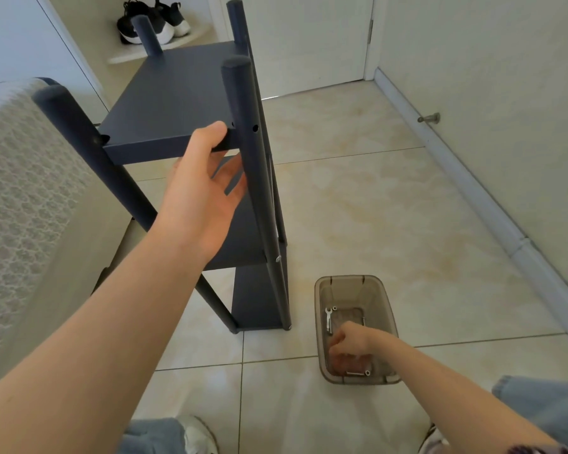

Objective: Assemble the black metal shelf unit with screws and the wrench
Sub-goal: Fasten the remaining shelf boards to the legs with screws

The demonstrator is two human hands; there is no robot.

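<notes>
Floor [391, 208]: pale glossy tiles, carrying both the unit and the bin.
Shelf unit [174, 93]: upright on the tiles, dark, its four posts rising above the top shelf (open screw holes show on the near right post [253, 158]).
Bin [348, 278]: smoky translucent, just right of the unit's foot.
Left hand [200, 191]: thumb on the top shelf's front edge, fingers spread straight beneath; loose, not clamped.
Right hand [350, 342]: down in the bin, fingers curled; cannot tell whether it holds anything.
Wrench [328, 319]: on the bin bottom, beside that hand.
Screw [358, 373]: at the bin's near end.
</notes>
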